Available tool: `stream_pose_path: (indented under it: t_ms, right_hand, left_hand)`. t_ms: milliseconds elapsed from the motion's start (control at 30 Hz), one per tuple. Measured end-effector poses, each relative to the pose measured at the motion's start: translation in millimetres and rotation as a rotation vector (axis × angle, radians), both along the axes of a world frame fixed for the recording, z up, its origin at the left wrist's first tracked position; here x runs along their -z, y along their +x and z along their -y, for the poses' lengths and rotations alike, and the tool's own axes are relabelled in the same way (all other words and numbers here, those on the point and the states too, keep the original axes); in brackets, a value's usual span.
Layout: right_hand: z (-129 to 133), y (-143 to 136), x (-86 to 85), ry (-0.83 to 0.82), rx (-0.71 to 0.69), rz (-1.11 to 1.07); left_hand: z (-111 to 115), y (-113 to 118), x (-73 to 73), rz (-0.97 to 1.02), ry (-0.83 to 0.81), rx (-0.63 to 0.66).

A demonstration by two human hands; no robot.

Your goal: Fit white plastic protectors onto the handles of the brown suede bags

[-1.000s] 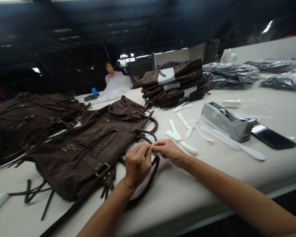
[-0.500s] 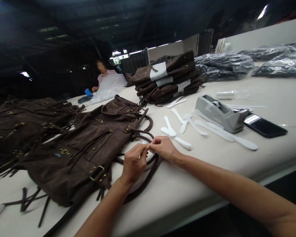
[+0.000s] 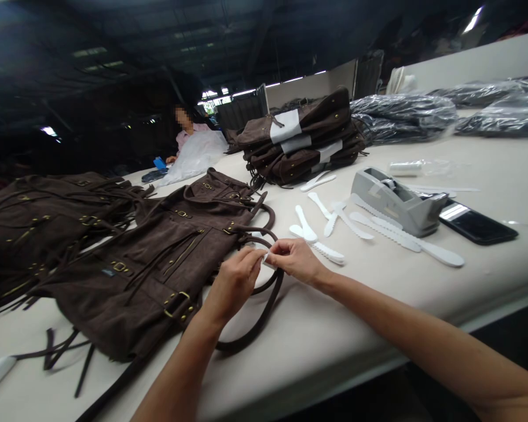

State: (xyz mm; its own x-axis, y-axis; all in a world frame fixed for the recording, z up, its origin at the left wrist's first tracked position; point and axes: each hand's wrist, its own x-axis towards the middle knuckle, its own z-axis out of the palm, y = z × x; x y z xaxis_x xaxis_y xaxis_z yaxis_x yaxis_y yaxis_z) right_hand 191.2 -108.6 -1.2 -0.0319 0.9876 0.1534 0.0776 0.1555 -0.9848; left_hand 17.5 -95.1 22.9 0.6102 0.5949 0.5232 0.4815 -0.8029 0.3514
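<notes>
My left hand (image 3: pixel 237 280) and my right hand (image 3: pixel 297 262) meet at the fingertips over the looped handles (image 3: pixel 264 316) of a dark brown bag (image 3: pixel 145 264). Both hands are pinched on a small white piece (image 3: pixel 265 257), too small to make out fully. The bag lies on the pale table (image 3: pixel 334 322), with brass buckles, a zip and long straps. Right of my hands lie several white serrated plastic strips (image 3: pixel 305 225). A grey tape dispenser (image 3: pixel 398 202) stands beyond them.
A black phone (image 3: pixel 477 224) lies beside the dispenser. Brown bags (image 3: pixel 299 140) are stacked behind, near plastic-wrapped goods (image 3: pixel 405 117). More brown bags (image 3: pixel 39 223) lie at left. Across the table, a person (image 3: pixel 189 132) sits by clear plastic sheeting (image 3: pixel 196 155).
My left hand has turned and moved slightly left. A small white piece now shows between the fingertips of both hands. The view has shifted slightly.
</notes>
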Motion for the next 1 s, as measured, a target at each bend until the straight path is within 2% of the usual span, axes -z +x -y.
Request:
stream_pose_path:
  t_ms: [67, 133, 233, 300, 367, 467, 567, 767, 900, 1000]
  right_hand:
    - [1, 0, -3.5, -0.014, -0.012, -0.016]
    - [4, 1, -8.9, 0.036, 0.057, 0.011]
    - [8, 4, -17.4, 0.08, 0.15, 0.15]
    - [10, 4, -20.6, -0.024, 0.075, 0.186]
    - [11, 3, -21.0, -0.13, -0.037, 0.121]
    - [11, 0, -18.5, -0.142, -0.112, -0.018]
    - [11, -2, -17.0, -0.148, -0.149, -0.095]
    - [10, 4, -18.7, -0.115, -0.152, -0.024]
    - [8, 9, -17.6, -0.041, -0.023, 0.17]
    - [8, 10, -18.7, -0.027, -0.034, 0.193]
  left_hand:
    - [0, -1, -1.1, -0.045, 0.076, -0.061]
    - [1, 0, -2.7, -0.028, 0.098, -0.146]
    - [4, 3, -5.5, 0.038, 0.032, -0.23]
    - [8, 6, -6.3, 0.073, -0.028, -0.251]
    - [12, 10, -5.5, 0.085, -0.049, -0.249]
    - [17, 14, -2.7, 0.085, -0.059, -0.238]
    - [19, 16, -0.9, 0.154, -0.17, -0.28]
    - [13, 12, -5.2, 0.406, -0.493, -0.313]
    - [2, 3, -14.7, 0.812, -0.632, -0.343]
    - [0, -1, -24.8, 1.012, -0.657, -0.308]
